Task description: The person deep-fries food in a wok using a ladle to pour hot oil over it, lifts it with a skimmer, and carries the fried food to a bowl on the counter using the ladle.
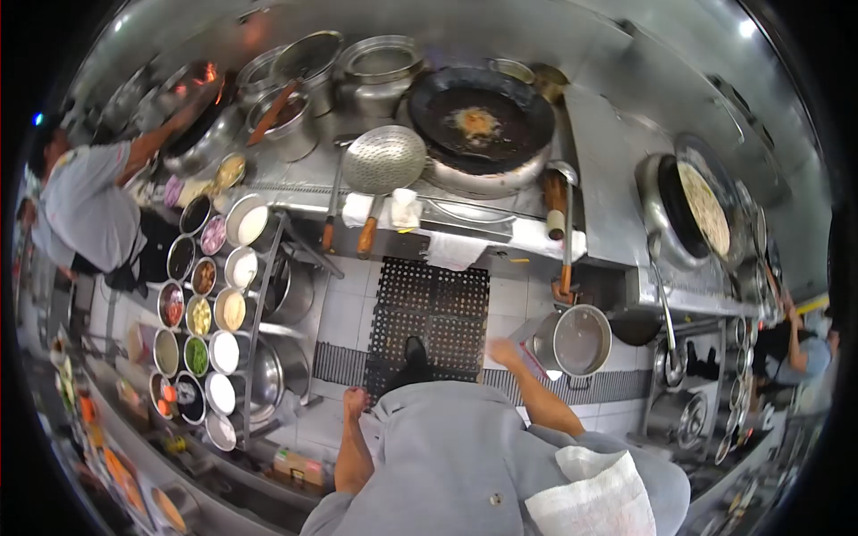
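Observation:
My left hand hangs low by my left side, closed in a fist, with nothing visible in it. My right hand is in front of my right side, its fingers blurred, and no held thing shows. Closest to that hand is a steel pot containing greyish liquid, to its right. Ahead, a black wok sits on the stove with dark oil and a golden, frothy patch in its middle. A perforated strainer and a ladle rest along the stove's front edge.
A black rubber mat covers the floor ahead. At left stands a rack of ingredient bowls; beyond it a co-worker reaches toward a wok with flames. Another wok holds pale food at right, and a second person is farther off.

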Motion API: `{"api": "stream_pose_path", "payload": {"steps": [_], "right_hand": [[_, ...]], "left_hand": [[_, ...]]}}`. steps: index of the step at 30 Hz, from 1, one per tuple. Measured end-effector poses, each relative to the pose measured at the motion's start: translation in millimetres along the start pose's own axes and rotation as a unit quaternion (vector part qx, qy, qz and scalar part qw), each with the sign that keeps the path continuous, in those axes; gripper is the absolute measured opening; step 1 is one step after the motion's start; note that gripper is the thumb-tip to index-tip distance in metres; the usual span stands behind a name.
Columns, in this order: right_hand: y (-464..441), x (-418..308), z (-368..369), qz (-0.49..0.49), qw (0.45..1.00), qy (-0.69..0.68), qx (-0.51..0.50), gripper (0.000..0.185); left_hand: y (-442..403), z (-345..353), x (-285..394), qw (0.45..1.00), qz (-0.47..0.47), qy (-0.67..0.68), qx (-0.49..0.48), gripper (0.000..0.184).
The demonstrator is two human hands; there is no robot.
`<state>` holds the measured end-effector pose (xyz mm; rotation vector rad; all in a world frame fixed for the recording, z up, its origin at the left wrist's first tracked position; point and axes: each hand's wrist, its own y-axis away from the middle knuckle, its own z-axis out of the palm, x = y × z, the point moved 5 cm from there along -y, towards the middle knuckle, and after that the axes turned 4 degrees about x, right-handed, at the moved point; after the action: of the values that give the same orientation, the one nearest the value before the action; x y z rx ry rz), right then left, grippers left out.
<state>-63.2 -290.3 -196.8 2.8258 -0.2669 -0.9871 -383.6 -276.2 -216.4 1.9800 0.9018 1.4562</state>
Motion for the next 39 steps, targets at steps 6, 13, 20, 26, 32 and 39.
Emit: {"api": "stream_pose_path", "payload": {"steps": [6,13,20,26,32,39], "right_hand": [[204,135,-37,0.469,0.864,-0.182,0.031,0.01],[320,155,-19,0.598,0.766,-0.223,0.078,0.012],[282,118,65,0.443,0.815,-0.375,-0.002,0.013],[230,126,18,0.217,0.969,-0.077,0.086,0.007],[207,149,-41,0.155,0.983,0.011,0.095,0.015],[208,167,-28,0.342,0.863,-0.349,0.132,0.02]], "left_hand": [[16,51,21,0.994,0.086,-0.057,-0.044,0.015],[65,140,-15,0.784,0.336,-0.506,-0.125,0.021],[67,145,-22,0.908,0.242,-0.311,-0.141,0.02],[70,132,-17,0.932,0.15,-0.3,-0.136,0.014],[80,123,-23,0.945,0.165,-0.263,-0.101,0.014],[75,110,-44,0.978,0.067,-0.172,-0.093,0.014]]}}
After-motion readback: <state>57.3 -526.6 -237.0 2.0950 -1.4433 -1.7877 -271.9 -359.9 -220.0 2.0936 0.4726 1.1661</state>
